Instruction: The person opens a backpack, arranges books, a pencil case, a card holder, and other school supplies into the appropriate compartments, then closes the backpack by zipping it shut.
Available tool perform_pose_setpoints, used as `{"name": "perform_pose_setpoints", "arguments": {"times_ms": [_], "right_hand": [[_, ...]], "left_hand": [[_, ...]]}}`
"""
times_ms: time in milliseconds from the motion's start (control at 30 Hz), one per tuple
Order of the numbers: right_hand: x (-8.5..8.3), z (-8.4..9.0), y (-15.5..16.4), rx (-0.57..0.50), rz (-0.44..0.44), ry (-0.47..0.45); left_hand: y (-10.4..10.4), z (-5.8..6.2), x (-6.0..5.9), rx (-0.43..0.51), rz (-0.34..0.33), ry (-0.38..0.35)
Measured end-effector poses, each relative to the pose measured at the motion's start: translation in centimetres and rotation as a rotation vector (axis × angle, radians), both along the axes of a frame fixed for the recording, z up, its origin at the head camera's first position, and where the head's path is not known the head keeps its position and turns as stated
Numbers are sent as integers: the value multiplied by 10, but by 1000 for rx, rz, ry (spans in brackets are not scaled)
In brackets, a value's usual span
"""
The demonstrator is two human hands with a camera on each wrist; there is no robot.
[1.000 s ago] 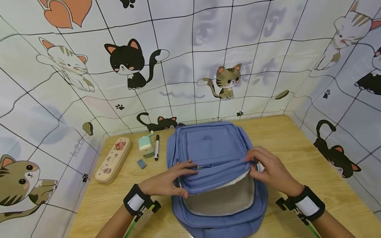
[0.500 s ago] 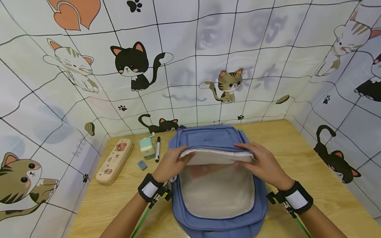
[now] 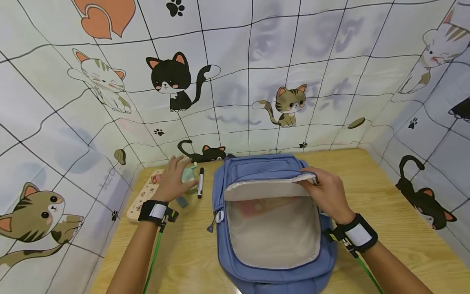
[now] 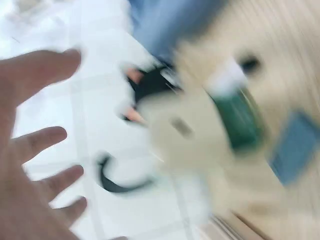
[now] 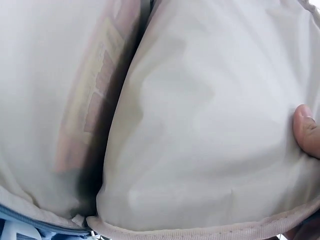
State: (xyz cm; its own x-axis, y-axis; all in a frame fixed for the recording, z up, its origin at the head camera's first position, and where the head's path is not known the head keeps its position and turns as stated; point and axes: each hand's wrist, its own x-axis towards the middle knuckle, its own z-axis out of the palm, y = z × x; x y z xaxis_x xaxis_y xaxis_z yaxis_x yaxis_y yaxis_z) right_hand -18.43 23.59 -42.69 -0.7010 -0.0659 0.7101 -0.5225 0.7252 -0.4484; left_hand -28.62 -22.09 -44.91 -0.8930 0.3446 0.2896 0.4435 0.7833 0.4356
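Flap (image 3: pixel 262 190) of blue backpack (image 3: pixel 273 241), on wooden table (image 3: pixel 371 196), released by left hand (image 3: pixel 171 181), now spread, nothing held, near pencil sharpener (image 3: pixel 189 174); compartment apparently kept open by right hand's (image 3: pixel 327 194) pinch alone.

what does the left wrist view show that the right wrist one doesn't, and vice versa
Only the left wrist view, blurred, shows the left hand, the pencil sharpener, the blue block and a printed black cat. Only the right wrist view shows part of the right hand, the pale lining and a pinkish patch. Both share some blue of the backpack.
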Motion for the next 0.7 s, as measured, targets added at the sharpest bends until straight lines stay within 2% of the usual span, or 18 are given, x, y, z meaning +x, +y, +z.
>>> {"name": "perform_pose_setpoints", "arguments": {"times_ms": [67,167,300,433,500,567,633,700], "right_hand": [[0,0,0,4,-6,-23],[1,0,2,7,-11,-46],[0,0,2,4,-12,-43],[-1,0,1,-5,-11,-49],[0,0,0,-9,-16,-68],[1,-1,0,-9,-17,-83],[2,-1,0,-13,-13,-91],[1,0,2,-22,-9,-89]], "left_hand": [[-10,-10,-11,-63,27,-102],[-14,-28,-25,-68,3,-213],[-15,-47,-38,-6,-6,-238],[-20,-50,-43,55,45,-239],[-20,-46,-39,111,90,-260],[-19,-36,-28,204,122,-265],[-14,-18,-12,303,134,-231],[-4,9,7,385,106,-163]]}}
